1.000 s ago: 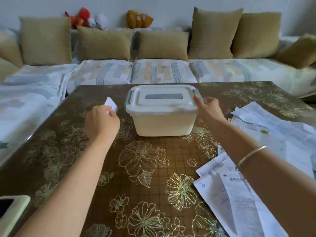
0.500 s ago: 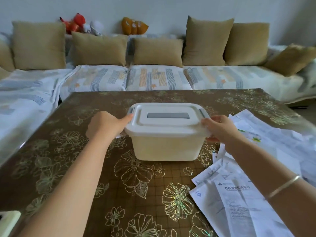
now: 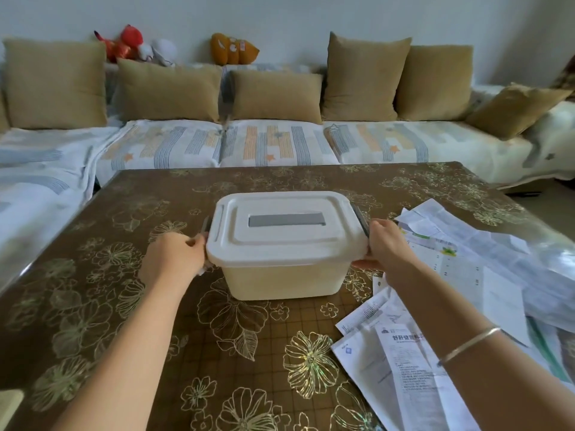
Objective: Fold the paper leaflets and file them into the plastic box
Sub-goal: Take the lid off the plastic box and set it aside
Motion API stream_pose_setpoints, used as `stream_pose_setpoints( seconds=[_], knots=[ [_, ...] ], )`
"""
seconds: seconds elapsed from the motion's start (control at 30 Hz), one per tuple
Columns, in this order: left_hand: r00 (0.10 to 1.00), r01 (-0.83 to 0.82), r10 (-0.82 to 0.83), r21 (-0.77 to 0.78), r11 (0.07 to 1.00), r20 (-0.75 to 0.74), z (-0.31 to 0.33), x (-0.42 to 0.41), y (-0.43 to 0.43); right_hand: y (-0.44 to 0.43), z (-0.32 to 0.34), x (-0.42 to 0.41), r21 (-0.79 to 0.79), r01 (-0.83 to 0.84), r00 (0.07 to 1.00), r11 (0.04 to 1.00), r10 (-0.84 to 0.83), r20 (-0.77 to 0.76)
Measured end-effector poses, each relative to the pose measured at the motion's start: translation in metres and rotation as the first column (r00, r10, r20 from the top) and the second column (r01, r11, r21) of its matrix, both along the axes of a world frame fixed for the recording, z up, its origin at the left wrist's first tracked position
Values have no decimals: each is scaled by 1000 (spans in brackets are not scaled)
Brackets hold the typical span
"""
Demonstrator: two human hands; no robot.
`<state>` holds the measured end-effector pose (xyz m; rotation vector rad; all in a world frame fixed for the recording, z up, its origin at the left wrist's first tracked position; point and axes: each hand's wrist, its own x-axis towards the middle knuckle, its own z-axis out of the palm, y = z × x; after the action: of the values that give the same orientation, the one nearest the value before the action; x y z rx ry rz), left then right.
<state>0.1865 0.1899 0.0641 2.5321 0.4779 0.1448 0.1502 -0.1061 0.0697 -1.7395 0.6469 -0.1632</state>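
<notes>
1. The plastic box [image 3: 280, 269] stood near the middle of the table [image 3: 93, 306] with its lid [image 3: 280, 231] on. The left hand [image 3: 174, 259] and the right hand [image 3: 389, 248] each held 1 end, each grip curled narrow round the rim beside a grey latch [image 3: 361, 217].
2. A white scrap [image 3: 202, 270] showed under the left hand and was probably a folded leaflet. With that same grip working the latch, it could slip out or get crushed.
3. If only 1 latch came free, the lid would likely tilt and jam, or the box could skid on the glossy table.
4. The loose leaflets [image 3: 466, 275] lay overlapping just beside the right forearm. A sweep of that arm could push some off the table's edge.
5. With both hands lifting the lid, nothing would steady the box, so it might rise with it.
</notes>
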Motion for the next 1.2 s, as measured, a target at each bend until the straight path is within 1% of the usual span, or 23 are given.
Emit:
stream_pose_setpoints(
  seconds=[0.03,0.07,0.13,0.17,0.23,0.3,0.33,0.43,0.53,0.57,0.6,0.67,0.7,0.77,0.83,0.93,0.97,1.0,1.03,1.07,1.1,1.13,1.2],
  knots=[
    [1000,2,-1,-32,999,27,1,-2,2,-3,0,-1,4,18,1000,1000,-18,22],
    [997,-2,6,-52,999,77,2,-4,2,-6,1,-5,-76,39,997,996,-34,67],
    [972,-21,33,-55,998,231,8,-8,1,-10,3,-11,-364,80,981,928,-9,193],
    [950,-24,37,-44,999,312,10,-11,1,-10,4,-14,-478,70,978,875,33,204],
    [901,-11,8,5,1000,433,16,-15,-3,-9,4,-19,-597,-36,989,802,113,92],
    [880,10,-50,87,996,473,20,-20,-7,-4,3,-23,-636,-146,986,757,165,-29],
    [883,34,-86,122,992,461,20,-21,-10,-1,3,-26,-647,-161,984,745,175,-44],
    [876,122,-204,208,970,437,21,-28,-14,5,7,-30,-677,-69,990,733,132,42],
    [806,227,-368,332,915,463,25,-37,-16,11,14,-32,-695,72,988,715,44,148],
    [777,260,-433,393,882,456,28,-43,-20,13,18,-32,-649,107,983,753,17,182],
    [748,283,-494,461,841,442,30,-50,-25,17,24,-35,-550,125,975,826,-1,220],
    [712,305,-574,557,772,405,33,-63,-39,25,37,-38,-244,56,958,968,17,287],
    [694,317,-600,579,751,398,33,-68,-45,29,43,-39,-96,11,954,995,18,300],
    [651,315,-636,615,723,414,34,-73,-53,37,52,-43,108,-36,952,993,1,305],
    [596,250,-644,652,716,479,39,-74,-50,44,59,-48,204,-77,955,976,13,295],
    [542,161,-582,605,780,606,51,-69,-32,50,63,-51,300,-202,938,932,97,333],
    [546,132,-533,562,816,646,55,-68,-24,51,60,-50,234,-231,923,945,136,360],
    [570,93,-460,503,859,681,59,-68,-16,52,55,-50,49,-234,907,971,200,369],
    [609,40,-359,425,904,707,62,-67,-7,51,47,-48,-220,-215,893,951,283,350],
    [661,-21,-236,332,943,712,64,-66,3,52,40,-48,-474,-195,880,859,366,302],
    [716,-86,-96,225,971,691,64,-64,13,52,32,-49,-656,-194,868,729,439,232],
    [759,-156,40,122,980,650,63,-62,23,53,25,-49,-770,-202,850,605,498,169],
    [821,-246,230,-40,968,522,52,-56,45,55,12,-49,-877,-240,818,417,574,49]
  ],
)
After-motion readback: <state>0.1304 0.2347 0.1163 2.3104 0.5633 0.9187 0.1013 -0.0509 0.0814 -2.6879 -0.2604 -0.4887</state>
